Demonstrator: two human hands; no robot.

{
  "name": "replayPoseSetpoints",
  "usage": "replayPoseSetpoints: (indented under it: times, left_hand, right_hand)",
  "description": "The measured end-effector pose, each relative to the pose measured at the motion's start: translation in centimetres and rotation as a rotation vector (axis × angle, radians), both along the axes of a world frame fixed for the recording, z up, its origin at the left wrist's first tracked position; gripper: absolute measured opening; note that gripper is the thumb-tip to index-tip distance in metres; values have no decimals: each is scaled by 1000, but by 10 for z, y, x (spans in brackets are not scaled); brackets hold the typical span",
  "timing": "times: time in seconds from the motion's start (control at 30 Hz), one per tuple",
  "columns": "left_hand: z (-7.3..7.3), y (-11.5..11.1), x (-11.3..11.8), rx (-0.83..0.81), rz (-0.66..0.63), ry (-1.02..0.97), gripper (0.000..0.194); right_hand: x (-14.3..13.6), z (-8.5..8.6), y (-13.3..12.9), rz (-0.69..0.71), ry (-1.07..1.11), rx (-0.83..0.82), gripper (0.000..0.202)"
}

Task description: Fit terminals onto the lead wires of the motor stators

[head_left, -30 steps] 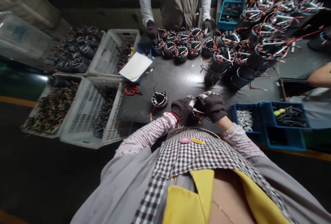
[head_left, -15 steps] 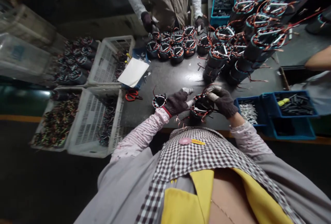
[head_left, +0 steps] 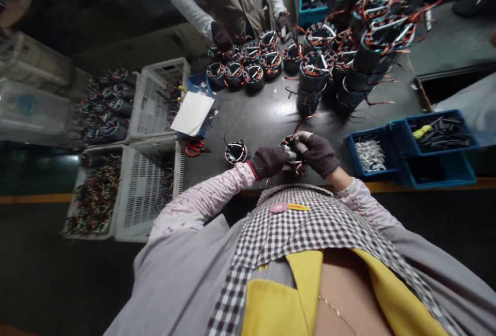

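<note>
A motor stator [head_left: 297, 167], a dark ring with orange wires at its rim, stands near the table's front edge, largely covered by my hands. My left hand [head_left: 271, 161], in a dark glove with light fingertips, is closed at its left side. From the right, my right hand [head_left: 316, 154] curls over the rim, thumb and fingers pinched together at the wires; the exact grip is partly hidden. Another stator [head_left: 235, 154] with white sleeves and a thin wire sticking up stands just left of my left hand.
Several stators [head_left: 254, 77] stand in rows before a co-worker's gloved hands [head_left: 221, 37]. Taller stacks [head_left: 351, 90] rise at back right. Red-handled scissors [head_left: 196, 147] and a white sheet [head_left: 192, 112] lie left, beside white crates [head_left: 149, 191]. Blue bins [head_left: 372, 155] hold small parts at right.
Both hands have drawn closer together over the stator and now cover more of it. The right hand has shifted left. The co-worker's hand has moved over the rear stators; the view has shifted slightly.
</note>
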State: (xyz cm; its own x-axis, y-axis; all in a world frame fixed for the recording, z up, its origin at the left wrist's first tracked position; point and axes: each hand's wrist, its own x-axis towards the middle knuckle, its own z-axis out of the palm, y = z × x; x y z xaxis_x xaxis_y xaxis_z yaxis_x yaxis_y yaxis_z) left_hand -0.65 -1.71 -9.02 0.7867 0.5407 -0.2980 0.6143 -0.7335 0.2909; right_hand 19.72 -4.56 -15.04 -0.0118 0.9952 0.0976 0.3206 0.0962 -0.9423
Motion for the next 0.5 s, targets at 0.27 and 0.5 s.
replayPoseSetpoints:
  times: [0.27,0.5]
  left_hand:
    - [4,-6,-33,-73,240,-125,16]
    - [19,-13,-38,180,158,-39,54]
  right_hand:
    - [0,4,-2,1,-40,29,20]
    - [-3,3,-2,-20,-9,14,16]
